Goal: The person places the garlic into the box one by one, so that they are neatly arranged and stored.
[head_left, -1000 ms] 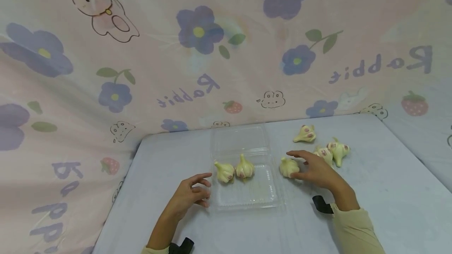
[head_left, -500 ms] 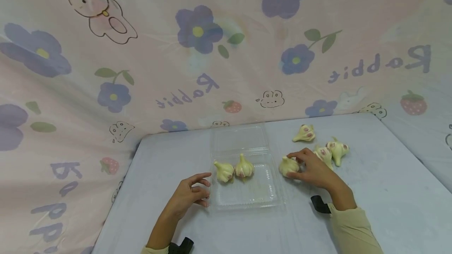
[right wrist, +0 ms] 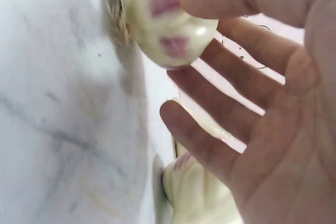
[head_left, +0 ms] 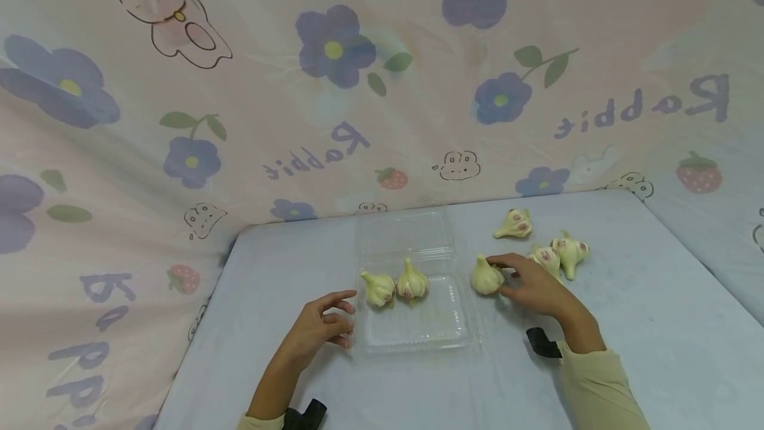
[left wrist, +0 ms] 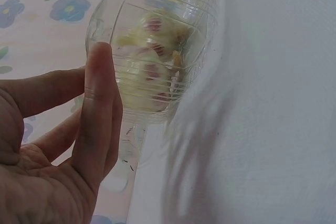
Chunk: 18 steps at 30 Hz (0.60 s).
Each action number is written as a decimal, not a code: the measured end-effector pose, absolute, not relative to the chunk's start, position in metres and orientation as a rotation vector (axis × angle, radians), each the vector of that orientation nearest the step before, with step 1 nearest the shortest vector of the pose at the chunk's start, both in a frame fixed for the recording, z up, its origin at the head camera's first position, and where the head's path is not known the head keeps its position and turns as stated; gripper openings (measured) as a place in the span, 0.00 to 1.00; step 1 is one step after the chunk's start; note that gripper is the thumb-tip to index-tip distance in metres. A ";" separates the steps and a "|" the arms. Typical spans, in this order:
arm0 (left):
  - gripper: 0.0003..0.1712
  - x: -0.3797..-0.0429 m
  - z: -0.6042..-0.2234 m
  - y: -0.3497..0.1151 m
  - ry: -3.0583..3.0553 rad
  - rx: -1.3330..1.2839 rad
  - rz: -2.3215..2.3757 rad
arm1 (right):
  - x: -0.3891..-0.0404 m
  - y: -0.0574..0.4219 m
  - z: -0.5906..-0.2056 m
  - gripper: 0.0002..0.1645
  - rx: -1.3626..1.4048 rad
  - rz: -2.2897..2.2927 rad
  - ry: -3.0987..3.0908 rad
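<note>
In the head view my right hand (head_left: 534, 289) pinches a pale garlic bulb (head_left: 486, 277) between thumb and fingers, just right of the clear plastic box (head_left: 412, 350). The right wrist view shows purple patches on this garlic bulb (right wrist: 173, 19) and its roots close over the white surface. Two more garlic bulbs, one on the left (head_left: 379, 289) and one beside it (head_left: 412, 282), sit side by side inside the box. My left hand (head_left: 316, 329) has loosely bent fingers at the box's left wall, which the left wrist view shows right at the fingertips (left wrist: 100, 59).
The box's clear lid (head_left: 406, 234) lies folded back behind it. On the right stand a lone garlic bulb (head_left: 514, 224) at the back and two touching ones, a near one (head_left: 546, 259) and a farther one (head_left: 571, 254). A patterned cloth (head_left: 406, 111) hangs behind the table.
My right hand has closed in on the garlic bulb and now pinches it. The bulb has tipped so its stem points more upward. My left hand stays in place.
</note>
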State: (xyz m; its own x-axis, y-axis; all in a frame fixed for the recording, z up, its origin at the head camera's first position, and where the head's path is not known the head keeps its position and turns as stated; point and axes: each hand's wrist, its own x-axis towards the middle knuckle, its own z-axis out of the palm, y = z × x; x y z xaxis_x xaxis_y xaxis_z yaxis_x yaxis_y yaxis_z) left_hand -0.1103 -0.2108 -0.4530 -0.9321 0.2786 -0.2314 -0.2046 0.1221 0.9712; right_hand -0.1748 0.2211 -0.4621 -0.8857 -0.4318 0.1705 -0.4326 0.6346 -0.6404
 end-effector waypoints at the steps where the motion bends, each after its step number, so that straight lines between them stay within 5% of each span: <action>1: 0.36 -0.110 -0.453 -0.211 2.051 0.074 1.868 | -0.175 0.222 -0.462 0.31 0.745 1.109 -2.840; 18: 0.36 -0.110 -0.453 -0.210 2.056 0.067 1.866 | -0.179 0.224 -0.469 0.31 0.697 1.249 -2.890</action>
